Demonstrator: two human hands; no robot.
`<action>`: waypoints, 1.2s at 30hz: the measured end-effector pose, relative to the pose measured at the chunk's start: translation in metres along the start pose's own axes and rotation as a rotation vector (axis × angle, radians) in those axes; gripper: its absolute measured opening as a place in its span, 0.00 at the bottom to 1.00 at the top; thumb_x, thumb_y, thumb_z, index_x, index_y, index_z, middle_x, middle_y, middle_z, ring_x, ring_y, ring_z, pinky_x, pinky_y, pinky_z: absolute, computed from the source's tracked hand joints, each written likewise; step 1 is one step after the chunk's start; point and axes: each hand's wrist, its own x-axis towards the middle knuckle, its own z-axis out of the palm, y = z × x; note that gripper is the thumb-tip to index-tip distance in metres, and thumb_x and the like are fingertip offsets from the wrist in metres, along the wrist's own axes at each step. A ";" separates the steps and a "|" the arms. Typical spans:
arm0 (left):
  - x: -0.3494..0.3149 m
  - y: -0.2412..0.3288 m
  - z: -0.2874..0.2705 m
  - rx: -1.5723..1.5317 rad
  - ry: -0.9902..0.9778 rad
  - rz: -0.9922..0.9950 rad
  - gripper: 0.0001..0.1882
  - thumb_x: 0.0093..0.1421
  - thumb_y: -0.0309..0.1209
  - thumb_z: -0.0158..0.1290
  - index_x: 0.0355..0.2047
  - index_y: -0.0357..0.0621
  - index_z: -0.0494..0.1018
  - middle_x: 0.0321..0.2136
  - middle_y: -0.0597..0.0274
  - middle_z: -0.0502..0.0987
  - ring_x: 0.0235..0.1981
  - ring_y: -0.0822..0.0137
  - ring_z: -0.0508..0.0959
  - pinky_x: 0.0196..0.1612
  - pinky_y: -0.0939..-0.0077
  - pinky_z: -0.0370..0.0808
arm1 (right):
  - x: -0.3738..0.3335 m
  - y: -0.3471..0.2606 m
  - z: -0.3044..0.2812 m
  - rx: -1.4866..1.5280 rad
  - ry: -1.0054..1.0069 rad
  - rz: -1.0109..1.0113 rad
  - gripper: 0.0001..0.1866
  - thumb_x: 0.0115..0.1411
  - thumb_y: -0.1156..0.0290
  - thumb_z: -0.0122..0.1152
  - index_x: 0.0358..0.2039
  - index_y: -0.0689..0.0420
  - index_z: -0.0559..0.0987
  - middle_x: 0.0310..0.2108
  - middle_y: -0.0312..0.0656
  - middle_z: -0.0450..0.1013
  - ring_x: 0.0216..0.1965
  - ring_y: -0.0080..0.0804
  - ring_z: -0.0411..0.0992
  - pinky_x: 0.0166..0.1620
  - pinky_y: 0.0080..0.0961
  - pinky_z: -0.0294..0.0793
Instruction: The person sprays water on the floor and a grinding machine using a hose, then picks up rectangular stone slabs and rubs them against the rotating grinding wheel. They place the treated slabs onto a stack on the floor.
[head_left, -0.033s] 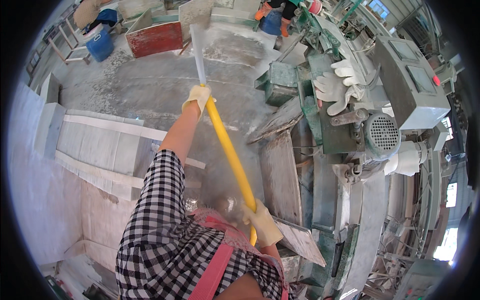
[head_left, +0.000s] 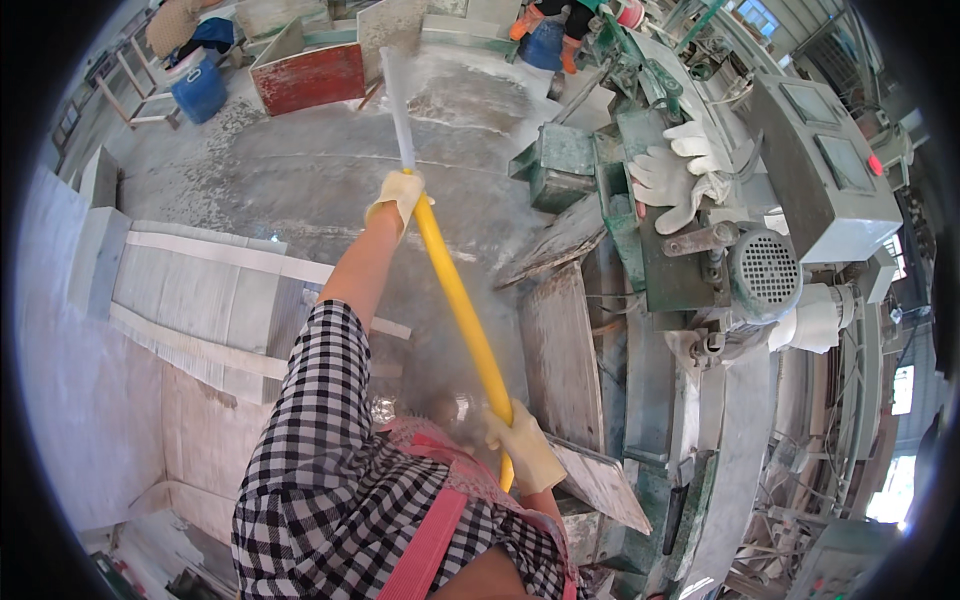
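Both hands gloved and wrapped tight round one long pole. Left hand (head_left: 398, 200) far out along the yellow handle (head_left: 455, 295), arm stretched forward; right hand (head_left: 528, 450) low, close to the body, near the butt end. Long axis running from the right hip up and away, slightly leftward, ending in a pale grey shaft (head_left: 397, 105) over the wet, dusty concrete floor (head_left: 300, 180). Left hand nearer the working end. Stone slabs (head_left: 200, 290) to the left, green machine (head_left: 700, 250) with spare white gloves (head_left: 680, 175) to the right.
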 end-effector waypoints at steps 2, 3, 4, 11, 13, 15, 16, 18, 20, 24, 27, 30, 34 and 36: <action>0.007 -0.003 0.007 0.017 -0.019 -0.020 0.14 0.65 0.34 0.49 0.36 0.32 0.74 0.25 0.50 0.79 0.26 0.59 0.82 0.33 0.65 0.77 | 0.002 -0.008 -0.002 -0.008 -0.005 0.030 0.23 0.65 0.57 0.63 0.48 0.67 0.77 0.23 0.40 0.75 0.24 0.25 0.74 0.30 0.25 0.73; 0.009 -0.004 0.011 0.027 -0.023 -0.020 0.14 0.65 0.34 0.48 0.36 0.32 0.74 0.25 0.50 0.79 0.26 0.59 0.82 0.33 0.64 0.77 | 0.002 -0.010 -0.003 0.006 -0.010 0.051 0.24 0.64 0.57 0.64 0.47 0.67 0.77 0.24 0.39 0.75 0.24 0.24 0.74 0.31 0.24 0.72; 0.011 -0.005 0.014 0.021 -0.021 -0.016 0.16 0.65 0.34 0.49 0.38 0.28 0.74 0.26 0.48 0.80 0.26 0.57 0.84 0.32 0.64 0.78 | 0.002 -0.012 -0.005 0.032 -0.019 0.067 0.24 0.63 0.56 0.64 0.47 0.67 0.77 0.24 0.39 0.75 0.25 0.23 0.73 0.32 0.23 0.72; 0.009 0.001 0.024 0.008 -0.017 -0.020 0.13 0.65 0.33 0.49 0.36 0.32 0.74 0.26 0.52 0.78 0.26 0.60 0.82 0.34 0.65 0.77 | 0.008 -0.010 -0.007 0.094 0.001 0.071 0.23 0.63 0.56 0.65 0.46 0.65 0.78 0.23 0.38 0.74 0.25 0.23 0.72 0.31 0.23 0.70; 0.008 0.001 0.024 -0.003 -0.007 -0.026 0.13 0.66 0.33 0.49 0.36 0.32 0.74 0.26 0.52 0.78 0.26 0.60 0.82 0.34 0.65 0.77 | 0.011 -0.007 -0.007 0.083 0.004 0.081 0.22 0.63 0.56 0.65 0.45 0.65 0.78 0.22 0.37 0.73 0.24 0.23 0.71 0.30 0.22 0.69; 0.009 -0.006 0.023 -0.031 0.004 -0.027 0.14 0.66 0.33 0.49 0.35 0.32 0.74 0.25 0.52 0.78 0.26 0.60 0.82 0.34 0.65 0.78 | 0.012 -0.002 -0.008 0.047 0.007 0.082 0.21 0.63 0.57 0.65 0.45 0.64 0.78 0.22 0.37 0.73 0.24 0.23 0.71 0.30 0.22 0.69; 0.010 -0.012 0.021 -0.043 0.012 -0.037 0.14 0.66 0.33 0.49 0.35 0.31 0.75 0.25 0.51 0.79 0.26 0.59 0.82 0.34 0.65 0.78 | 0.013 0.000 -0.007 0.032 0.009 0.088 0.21 0.63 0.57 0.65 0.44 0.64 0.78 0.22 0.37 0.73 0.24 0.23 0.71 0.31 0.22 0.69; 0.013 -0.027 0.015 -0.059 0.019 -0.043 0.14 0.66 0.33 0.49 0.35 0.31 0.75 0.25 0.50 0.79 0.25 0.58 0.82 0.33 0.64 0.78 | 0.014 0.003 -0.007 0.027 0.002 0.073 0.21 0.63 0.58 0.64 0.45 0.65 0.77 0.23 0.38 0.73 0.25 0.23 0.72 0.31 0.23 0.70; 0.019 -0.046 0.005 -0.013 0.058 -0.048 0.16 0.64 0.34 0.50 0.38 0.28 0.75 0.26 0.48 0.80 0.25 0.56 0.84 0.32 0.63 0.79 | 0.014 0.004 -0.006 0.025 -0.001 0.066 0.22 0.64 0.58 0.63 0.45 0.65 0.77 0.23 0.38 0.74 0.25 0.23 0.72 0.31 0.23 0.70; 0.032 -0.084 -0.023 -0.038 0.118 -0.075 0.17 0.64 0.35 0.51 0.39 0.27 0.76 0.28 0.46 0.82 0.25 0.55 0.85 0.32 0.62 0.80 | 0.011 -0.001 -0.005 -0.012 -0.015 0.065 0.23 0.64 0.57 0.63 0.47 0.66 0.77 0.24 0.39 0.74 0.26 0.24 0.72 0.33 0.24 0.70; 0.038 -0.098 -0.045 0.029 0.169 -0.067 0.19 0.63 0.37 0.52 0.39 0.28 0.77 0.27 0.47 0.82 0.27 0.55 0.85 0.32 0.63 0.80 | 0.011 -0.006 -0.003 0.018 -0.059 0.071 0.24 0.64 0.56 0.63 0.47 0.66 0.77 0.25 0.39 0.75 0.27 0.25 0.72 0.34 0.24 0.71; 0.034 -0.100 -0.062 0.030 0.209 -0.101 0.20 0.62 0.38 0.53 0.39 0.27 0.76 0.27 0.47 0.82 0.28 0.56 0.86 0.32 0.63 0.79 | 0.016 -0.005 0.002 0.058 -0.101 0.089 0.25 0.64 0.55 0.63 0.47 0.66 0.77 0.26 0.39 0.75 0.27 0.24 0.72 0.34 0.24 0.71; 0.022 -0.092 -0.070 -0.030 0.207 -0.128 0.21 0.63 0.38 0.52 0.40 0.26 0.76 0.28 0.47 0.82 0.29 0.56 0.85 0.33 0.63 0.79 | 0.026 0.001 0.006 0.003 -0.122 0.114 0.23 0.65 0.60 0.65 0.50 0.66 0.76 0.24 0.38 0.75 0.24 0.22 0.73 0.29 0.22 0.71; 0.019 -0.085 -0.064 -0.033 0.194 -0.091 0.20 0.64 0.38 0.51 0.40 0.26 0.75 0.28 0.47 0.81 0.27 0.56 0.85 0.32 0.64 0.79 | 0.027 0.004 0.006 0.021 -0.143 0.109 0.24 0.64 0.57 0.64 0.49 0.66 0.76 0.26 0.38 0.75 0.26 0.23 0.73 0.32 0.23 0.72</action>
